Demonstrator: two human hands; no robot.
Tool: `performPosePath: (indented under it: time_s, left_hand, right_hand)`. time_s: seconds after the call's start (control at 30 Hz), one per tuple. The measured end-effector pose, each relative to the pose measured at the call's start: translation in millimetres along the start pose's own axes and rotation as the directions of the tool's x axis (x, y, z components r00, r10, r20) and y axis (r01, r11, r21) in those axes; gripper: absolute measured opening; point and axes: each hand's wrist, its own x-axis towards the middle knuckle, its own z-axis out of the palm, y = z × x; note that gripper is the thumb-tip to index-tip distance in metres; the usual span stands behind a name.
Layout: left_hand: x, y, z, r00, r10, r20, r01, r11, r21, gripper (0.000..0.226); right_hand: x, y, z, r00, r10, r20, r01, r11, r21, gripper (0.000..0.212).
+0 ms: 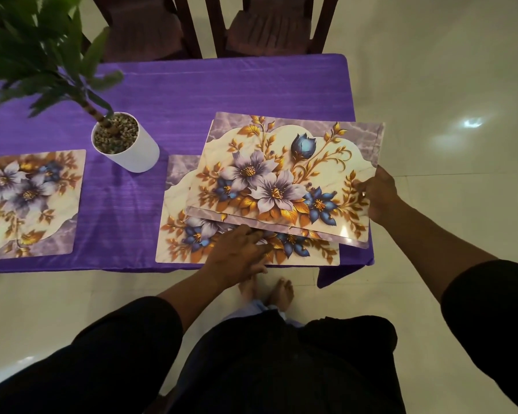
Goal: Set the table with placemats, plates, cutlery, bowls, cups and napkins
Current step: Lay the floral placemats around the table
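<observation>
At the bottom of the frame are the person's dark sleeves and bare feet on pale tile. Just above, the left hand lies with straight fingers pressed flat on a floral placemat resting at the near edge of the purple tablecloth. At centre right, the right hand pinches the right edge of a small stack of placemats, thumb on top, holding it tilted above the laid one. These look thin, stiff and glossy, light but likely slippery against each other, so a grip at the short edge seems sound. At lower left another mat already lies flat. Farther back stands a white potted plant, then two dark chairs at the top.
</observation>
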Motion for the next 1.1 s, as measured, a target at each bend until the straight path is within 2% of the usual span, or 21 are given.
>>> performPosePath:
  time_s: [0.3,0.63,0.73,0.8,0.9,0.97,1.1]
  left_hand:
    - [4,12,-1,0.999,-0.044,0.010,0.044,0.999,-0.026,0.036]
    - [3,19,10,0.992,-0.123,-0.041,0.120,0.990,-0.074,0.038]
    - [1,19,18,0.993,-0.096,-0.073,0.091,0.993,-0.075,0.049]
    - [-6,15,24,0.997,-0.070,-0.039,0.069,0.997,-0.034,0.070]
    - [-20,4,30,0.986,-0.163,0.025,0.163,0.987,-0.008,0.099]
    - [-30,-5,32,0.972,-0.234,0.038,0.234,0.972,-0.006,0.102]
    - [-39,-10,36,0.973,-0.230,0.017,0.230,0.973,-0.002,0.089]
  right_hand:
    - [-5,8,-7,1.000,0.005,0.005,-0.005,1.000,0.009,0.032]
    - [-8,8,-10,1.000,0.006,0.000,-0.006,1.000,-0.023,0.027]
    - [-7,8,-15,1.000,0.022,-0.012,-0.022,1.000,-0.005,0.030]
    - [-5,10,-16,0.999,0.031,-0.015,-0.031,0.999,0.007,0.035]
    - [-3,8,-15,0.999,0.033,-0.013,-0.032,0.999,0.014,0.039]
    - [-4,6,-12,1.000,0.029,0.000,-0.029,1.000,0.004,0.038]
    - [-6,6,-6,1.000,0.022,0.015,-0.021,1.000,-0.006,0.033]
